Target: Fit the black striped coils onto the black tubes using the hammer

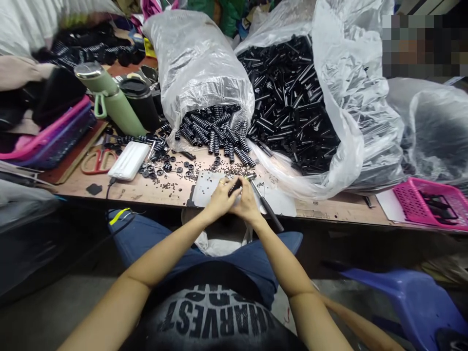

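Both my hands meet over a pale flat plate (204, 183) at the bench's front edge. Between them is a small dark piece (235, 188), mostly covered by fingers; its exact kind does not show. My left hand (221, 196) curls round its left side, and my right hand (247, 201) closes on it from the right. Just right of my right hand lies a hammer (266, 204), its dark handle sticking out past the bench edge. Tiny dark bits (234, 168) are scattered behind my hands. Beyond them, black ribbed cylinders (215, 131) spill from a clear plastic bag (201, 58).
A large open bag holds black tubes (288, 97) at the back right. Leftward are a white power bank (129, 161), orange-handled scissors (98, 162), a green flask (109, 100) and a black cup (141, 102). A pink basket (431, 202) stands at right, above a blue chair (409, 297).
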The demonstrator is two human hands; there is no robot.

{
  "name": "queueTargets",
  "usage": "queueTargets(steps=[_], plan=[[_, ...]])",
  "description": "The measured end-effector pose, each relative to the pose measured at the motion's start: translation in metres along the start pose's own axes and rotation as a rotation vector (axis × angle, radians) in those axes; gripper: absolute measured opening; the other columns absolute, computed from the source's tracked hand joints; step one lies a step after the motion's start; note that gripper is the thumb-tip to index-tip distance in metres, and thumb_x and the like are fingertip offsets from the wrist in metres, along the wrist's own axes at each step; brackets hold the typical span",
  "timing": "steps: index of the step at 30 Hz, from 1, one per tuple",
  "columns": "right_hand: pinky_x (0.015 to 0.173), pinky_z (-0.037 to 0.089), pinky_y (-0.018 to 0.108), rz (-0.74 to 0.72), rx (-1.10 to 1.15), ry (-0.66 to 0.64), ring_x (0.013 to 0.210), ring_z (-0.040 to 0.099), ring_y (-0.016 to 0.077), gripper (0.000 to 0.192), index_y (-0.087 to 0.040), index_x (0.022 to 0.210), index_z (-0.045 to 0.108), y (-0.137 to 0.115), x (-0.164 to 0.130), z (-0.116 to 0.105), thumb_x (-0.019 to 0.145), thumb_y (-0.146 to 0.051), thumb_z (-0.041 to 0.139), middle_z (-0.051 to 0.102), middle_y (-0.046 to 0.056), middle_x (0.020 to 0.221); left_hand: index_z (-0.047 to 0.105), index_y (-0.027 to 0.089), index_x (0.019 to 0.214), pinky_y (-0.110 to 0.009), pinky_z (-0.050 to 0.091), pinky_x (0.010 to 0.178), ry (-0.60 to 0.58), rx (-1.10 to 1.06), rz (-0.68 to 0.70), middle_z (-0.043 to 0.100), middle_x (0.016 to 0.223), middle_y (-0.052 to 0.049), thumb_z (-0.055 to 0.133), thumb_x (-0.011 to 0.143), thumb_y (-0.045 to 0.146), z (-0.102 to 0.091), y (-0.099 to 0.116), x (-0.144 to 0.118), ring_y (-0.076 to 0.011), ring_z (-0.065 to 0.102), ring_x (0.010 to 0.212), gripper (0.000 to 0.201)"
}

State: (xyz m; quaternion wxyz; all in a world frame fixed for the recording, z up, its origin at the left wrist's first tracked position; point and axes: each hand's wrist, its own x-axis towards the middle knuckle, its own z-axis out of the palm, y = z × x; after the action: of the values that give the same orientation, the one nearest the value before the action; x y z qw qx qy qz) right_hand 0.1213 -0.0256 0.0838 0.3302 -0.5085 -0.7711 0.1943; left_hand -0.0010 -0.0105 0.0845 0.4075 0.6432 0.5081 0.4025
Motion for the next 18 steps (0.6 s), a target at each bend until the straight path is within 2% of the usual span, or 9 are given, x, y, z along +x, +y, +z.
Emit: queueTargets(steps=[2,4,5,7,9,10,12,15,18], plan=[[0.112,0.031,0.047,0.028,-0.069,-0.005,0.134,0.034,0.0288,0.079,-0.009,0.141,0.025,0.009,-0.007,0.006,0.073,-0.023,0.062,0.039,0.021,0.139,0.053,0.011,0.13,-0.04,0.047,0.092,-0.013,0.296,0.17,0.057,0.109,-0.015,0.055,0.085,0.021,0.006,-0.013,-0.005,-0.025,0.056,0.103,0.046],[0.109,0.032,0.049,0.085,-0.181,-0.021,0.134,0.033,0.0303,0.076,-0.009,0.142,0.026,0.018,-0.018,0.001,0.077,-0.025,0.061,0.038,0.022,0.141,0.053,0.01,0.129,-0.039,0.047,0.09,-0.113,0.482,0.281,0.059,0.106,-0.015,0.047,0.087,0.013,0.007,-0.024,-0.007,-0.0237,0.056,0.101,0.042],[0.106,0.034,0.051,0.15,-0.267,-0.013,0.132,0.034,0.032,0.072,-0.01,0.14,0.03,0.023,-0.025,-0.006,0.078,-0.028,0.062,0.04,0.022,0.139,0.055,0.011,0.127,-0.037,0.047,0.089,-0.171,0.546,0.336,0.06,0.105,-0.015,0.043,0.088,0.01,0.006,-0.029,-0.007,-0.0228,0.057,0.099,0.04],[0.098,0.038,0.052,0.341,-0.477,0.018,0.123,0.042,0.0352,0.051,-0.011,0.127,0.046,0.031,-0.038,-0.027,0.083,-0.033,0.06,0.05,0.023,0.128,0.056,0.013,0.125,-0.038,0.046,0.087,-0.248,0.653,0.436,0.062,0.107,-0.015,0.039,0.09,0.009,0.0,-0.034,-0.007,-0.0224,0.057,0.097,0.039],[0.087,0.043,0.046,0.524,-0.625,0.0,0.108,0.052,0.0341,0.029,-0.011,0.108,0.056,0.036,-0.049,-0.05,0.089,-0.033,0.053,0.059,0.022,0.109,0.056,0.015,0.125,-0.044,0.043,0.089,-0.254,0.741,0.486,0.063,0.11,-0.015,0.037,0.091,0.01,-0.006,-0.035,-0.007,-0.0241,0.057,0.099,0.04],[0.081,0.044,0.041,0.574,-0.633,-0.039,0.1,0.056,0.0318,0.025,-0.012,0.102,0.057,0.036,-0.054,-0.06,0.092,-0.034,0.048,0.062,0.02,0.1,0.056,0.016,0.126,-0.047,0.04,0.091,-0.244,0.773,0.494,0.063,0.11,-0.015,0.036,0.092,0.01,-0.009,-0.035,-0.008,-0.025,0.057,0.1,0.04],[0.071,0.043,0.033,0.6,-0.535,-0.089,0.084,0.061,0.0258,0.028,-0.015,0.1,0.055,0.031,-0.063,-0.072,0.096,-0.037,0.039,0.064,0.013,0.087,0.055,0.019,0.127,-0.051,0.035,0.095,-0.226,0.804,0.503,0.064,0.111,-0.014,0.033,0.092,0.01,-0.012,-0.034,-0.009,-0.0256,0.056,0.103,0.042],[0.063,0.039,0.027,0.547,-0.375,-0.063,0.067,0.06,0.0197,0.036,-0.018,0.102,0.052,0.018,-0.076,-0.071,0.101,-0.039,0.023,0.064,0.006,0.076,0.053,0.021,0.129,-0.052,0.029,0.1,-0.198,0.825,0.501,0.064,0.114,-0.012,0.031,0.092,0.008,-0.012,-0.034,-0.012,-0.0253,0.054,0.108,0.045],[0.056,0.032,0.026,0.546,-0.424,-0.158,0.057,0.058,0.0188,0.036,-0.017,0.096,0.053,0.007,-0.085,-0.065,0.1,-0.038,0.023,0.062,0.005,0.068,0.051,0.02,0.131,-0.05,0.029,0.101,-0.186,0.856,0.484,0.064,0.115,-0.012,0.03,0.092,0.008,-0.005,-0.035,-0.015,-0.0252,0.055,0.11,0.046]])
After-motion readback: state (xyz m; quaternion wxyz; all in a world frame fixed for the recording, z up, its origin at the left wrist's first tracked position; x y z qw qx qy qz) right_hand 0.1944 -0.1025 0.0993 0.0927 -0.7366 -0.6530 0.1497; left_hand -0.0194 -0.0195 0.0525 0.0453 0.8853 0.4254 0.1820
